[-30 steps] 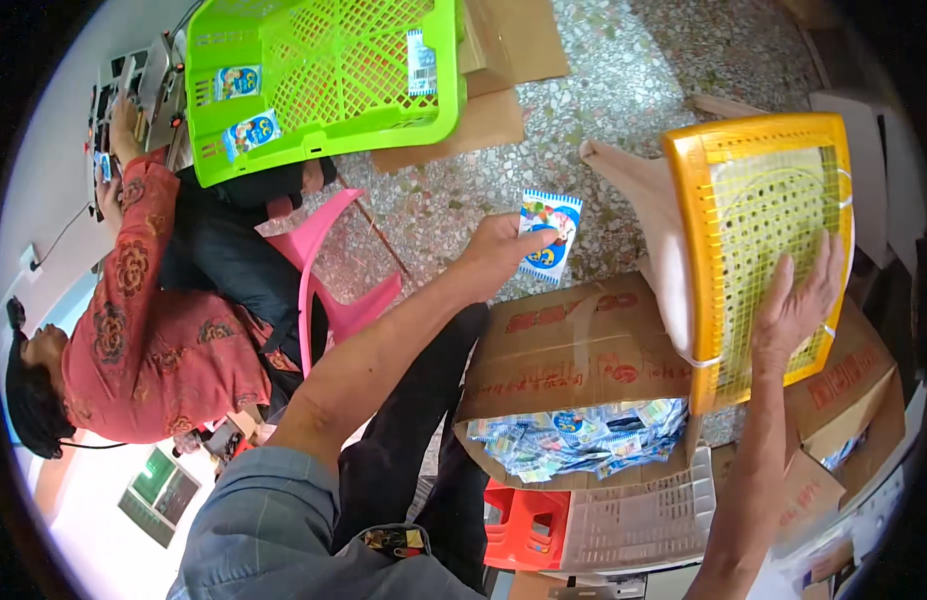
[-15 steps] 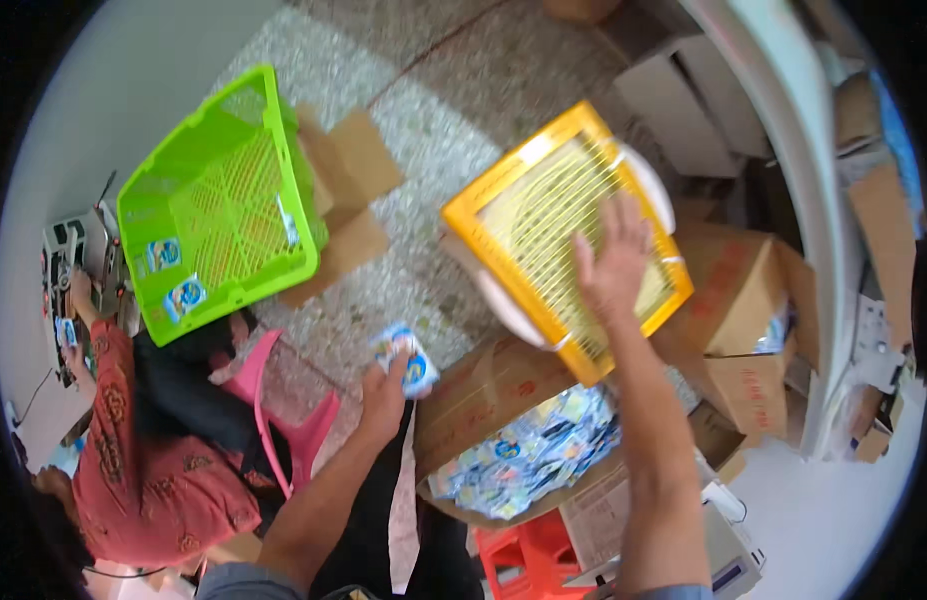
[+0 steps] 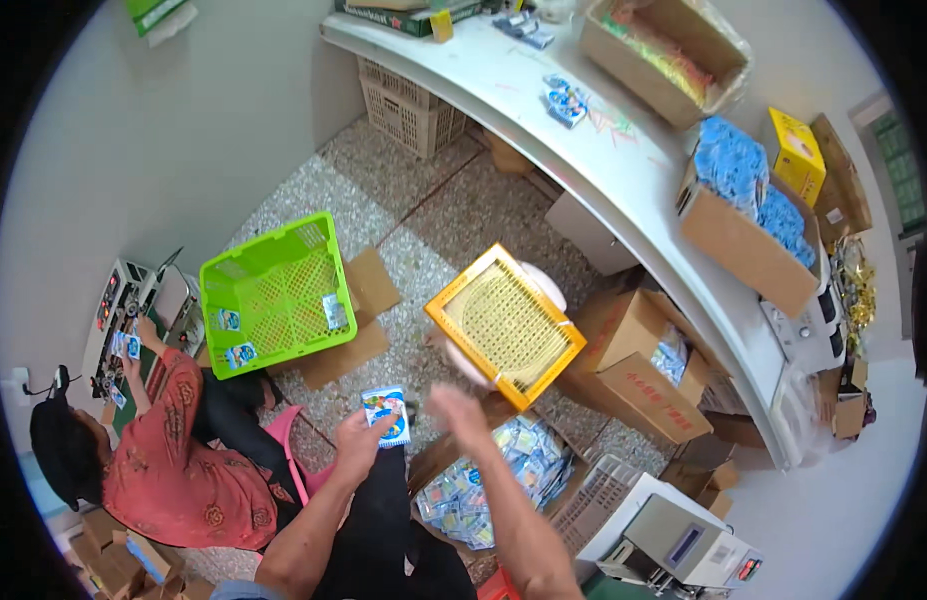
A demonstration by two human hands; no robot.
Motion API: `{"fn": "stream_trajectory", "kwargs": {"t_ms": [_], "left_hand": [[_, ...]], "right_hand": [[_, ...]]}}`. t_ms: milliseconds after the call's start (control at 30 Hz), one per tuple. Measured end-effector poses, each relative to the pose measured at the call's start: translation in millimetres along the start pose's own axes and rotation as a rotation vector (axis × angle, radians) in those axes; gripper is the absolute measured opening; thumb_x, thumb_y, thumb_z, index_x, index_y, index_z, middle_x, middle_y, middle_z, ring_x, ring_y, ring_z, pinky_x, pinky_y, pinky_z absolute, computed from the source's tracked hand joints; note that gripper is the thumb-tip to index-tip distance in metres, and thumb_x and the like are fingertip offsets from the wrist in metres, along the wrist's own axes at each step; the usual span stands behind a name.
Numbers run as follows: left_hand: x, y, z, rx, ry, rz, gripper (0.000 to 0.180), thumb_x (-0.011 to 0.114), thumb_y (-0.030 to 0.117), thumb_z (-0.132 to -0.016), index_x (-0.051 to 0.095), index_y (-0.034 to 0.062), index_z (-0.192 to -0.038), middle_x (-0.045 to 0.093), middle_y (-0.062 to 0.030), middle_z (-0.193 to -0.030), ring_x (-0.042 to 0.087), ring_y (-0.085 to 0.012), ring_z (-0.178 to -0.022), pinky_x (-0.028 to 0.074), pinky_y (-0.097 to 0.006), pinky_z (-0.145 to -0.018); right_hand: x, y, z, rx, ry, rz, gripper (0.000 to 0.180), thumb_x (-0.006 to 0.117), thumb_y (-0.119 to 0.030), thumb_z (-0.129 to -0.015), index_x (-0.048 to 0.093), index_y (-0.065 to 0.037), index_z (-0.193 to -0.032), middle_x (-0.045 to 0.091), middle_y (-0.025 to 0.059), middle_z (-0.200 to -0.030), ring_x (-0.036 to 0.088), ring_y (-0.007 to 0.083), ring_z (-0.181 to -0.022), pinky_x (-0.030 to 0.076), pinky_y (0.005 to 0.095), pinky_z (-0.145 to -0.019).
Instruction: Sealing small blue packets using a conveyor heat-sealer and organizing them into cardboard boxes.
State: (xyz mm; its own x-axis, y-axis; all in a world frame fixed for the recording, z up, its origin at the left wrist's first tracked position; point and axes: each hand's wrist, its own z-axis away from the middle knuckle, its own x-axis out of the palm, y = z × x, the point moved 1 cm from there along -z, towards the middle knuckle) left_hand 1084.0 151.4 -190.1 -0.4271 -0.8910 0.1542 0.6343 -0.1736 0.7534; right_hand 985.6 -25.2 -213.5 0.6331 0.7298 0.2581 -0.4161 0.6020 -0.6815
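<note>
My left hand (image 3: 357,443) is closed on a small blue-and-white packet (image 3: 385,403), held upright over the floor. To the right of it, my right hand (image 3: 460,420) hangs in the air, smeared by motion, so its fingers do not show clearly. It is apart from the yellow-framed slotted board (image 3: 503,330), which lies tilted on a pale round support. Below my right hand and forearm is a brown carton holding many small, flat, blue-and-white packets (image 3: 523,460). My right forearm hides part of it.
Left stands a green plastic basket (image 3: 345,300) with a few packets inside. A person in a red patterned top (image 3: 188,460) sits at a machine (image 3: 133,320). A white counter (image 3: 593,150) curves along the right, with cartons (image 3: 638,370) beneath. A boxy machine (image 3: 683,540) stands near right.
My right hand has left the yellow-framed board and moved left, towards my left hand. The packet stays in my left hand. The view has shifted, bringing the counter into sight.
</note>
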Motion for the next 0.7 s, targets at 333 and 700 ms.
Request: {"fn": "stream_trajectory", "kwargs": {"t_ms": [333, 700], "left_hand": [[154.8, 100.3, -136.8, 0.337, -0.437, -0.623, 0.024, 0.077, 0.017, -0.086, 0.069, -0.0018, -0.099, 0.071, -0.0043, -0.088, 0.063, -0.0076, -0.076, 0.052, -0.027, -0.067], [396.6, 321.7, -349.0, 0.489, -0.098, -0.458, 0.051, 0.080, 0.031, -0.081, 0.061, -0.0153, -0.091, 0.068, -0.0204, -0.076, 0.068, -0.0229, -0.056, 0.054, -0.035, -0.041]], "right_hand": [[-39.3, -45.1, 50.8, -0.085, 0.406, -0.360, 0.026, 0.061, -0.024, -0.098, 0.067, -0.002, -0.112, 0.068, 0.0056, -0.099, 0.063, 0.0136, -0.086, 0.052, 0.0290, -0.079], [-1.2, 193.2, 181.9, 0.297, 0.703, -0.072, 0.021, 0.067, -0.020, -0.093, 0.067, -0.001, -0.084, 0.062, 0.0016, -0.072, 0.058, 0.0114, -0.065, 0.047, 0.0275, -0.060]]}}
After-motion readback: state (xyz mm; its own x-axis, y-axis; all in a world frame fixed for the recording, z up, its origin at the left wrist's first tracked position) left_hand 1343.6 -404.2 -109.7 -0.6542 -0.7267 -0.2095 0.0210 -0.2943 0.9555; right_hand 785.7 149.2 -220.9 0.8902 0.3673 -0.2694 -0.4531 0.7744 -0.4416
